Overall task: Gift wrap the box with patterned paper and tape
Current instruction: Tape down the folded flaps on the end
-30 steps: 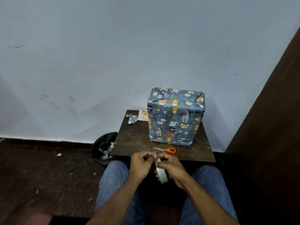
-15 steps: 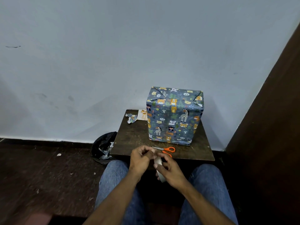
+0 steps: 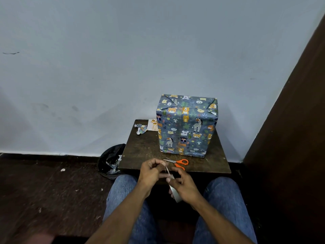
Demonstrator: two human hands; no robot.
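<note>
Hands (image 3: 154, 171) lower now, before small wooden table (image 3: 140, 148); pale wall (image 3: 123, 59) behind

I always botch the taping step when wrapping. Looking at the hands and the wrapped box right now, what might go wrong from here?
1. The left hand pinches a thin clear tape strip pulled from the roll in the right hand; it may curl and stick to itself or the fingers.
2. The scissors lie on the table while both hands are busy, so cutting means loosening one grip.
3. The box shows a loose flap at its top right corner, which may lift before tape arrives.
</note>
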